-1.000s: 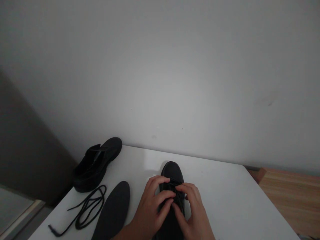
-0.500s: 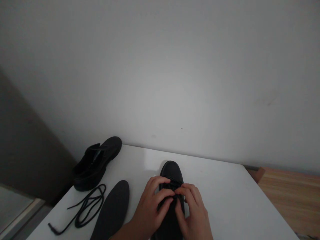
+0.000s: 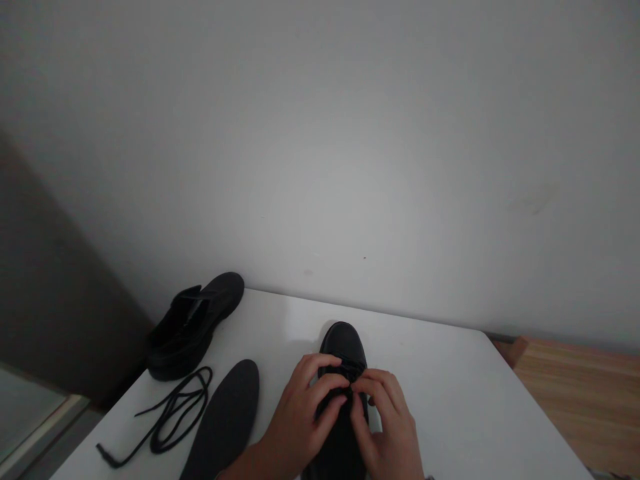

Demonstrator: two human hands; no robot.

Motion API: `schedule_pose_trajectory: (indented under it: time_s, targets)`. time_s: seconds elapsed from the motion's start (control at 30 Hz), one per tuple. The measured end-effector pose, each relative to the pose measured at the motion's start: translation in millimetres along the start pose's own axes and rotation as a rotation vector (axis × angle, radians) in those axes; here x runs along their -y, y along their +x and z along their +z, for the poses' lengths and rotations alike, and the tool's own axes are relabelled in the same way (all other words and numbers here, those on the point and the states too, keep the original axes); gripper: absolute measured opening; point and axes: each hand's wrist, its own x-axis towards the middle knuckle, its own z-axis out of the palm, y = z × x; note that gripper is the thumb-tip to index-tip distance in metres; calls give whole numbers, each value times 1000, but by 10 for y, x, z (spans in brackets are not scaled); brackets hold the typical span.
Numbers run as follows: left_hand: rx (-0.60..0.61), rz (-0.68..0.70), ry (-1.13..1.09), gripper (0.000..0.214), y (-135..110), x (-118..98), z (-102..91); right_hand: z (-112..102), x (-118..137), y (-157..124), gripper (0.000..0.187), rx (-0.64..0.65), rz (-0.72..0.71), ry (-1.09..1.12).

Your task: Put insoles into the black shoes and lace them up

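A black shoe (image 3: 343, 341) lies on the white table with its toe toward the wall. Both of my hands are over its lacing area. From the left, my left hand (image 3: 305, 413) reaches in with thumb and fingertips pinched together at the laces (image 3: 354, 368). My right hand (image 3: 387, 420) pinches at the same spot from the other side, its fingertips almost meeting those of the left. Dark lace and dark shoe blend together, and the fingers hide most of what they grip.
A second black shoe (image 3: 193, 333) stands at the table's back left corner. In front of it lie a loose black shoelace (image 3: 173, 417) and a dark insole (image 3: 225, 417). The wall (image 3: 320, 167) borders the white table (image 3: 460, 400); a wooden surface (image 3: 580, 400) is at right.
Very little differs. Both hands stay pinched at the same place on the shoe, with only a tiny shift of the right fingers.
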Motion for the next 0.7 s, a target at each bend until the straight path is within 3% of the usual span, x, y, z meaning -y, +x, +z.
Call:
schedule_pose_trajectory:
  time_s: [0.13,0.37,0.7]
  targets:
    - [40,-20,-3,42,-18,29,6,14,-7,-6,18,-3,18,-4]
    - [88,-22,-13,33,30,-15,-24,8,11,3,17,-14,-4,17]
    - [47,-50,56,37,88,-116,16,-20,-42,40,19,46,-103,-7]
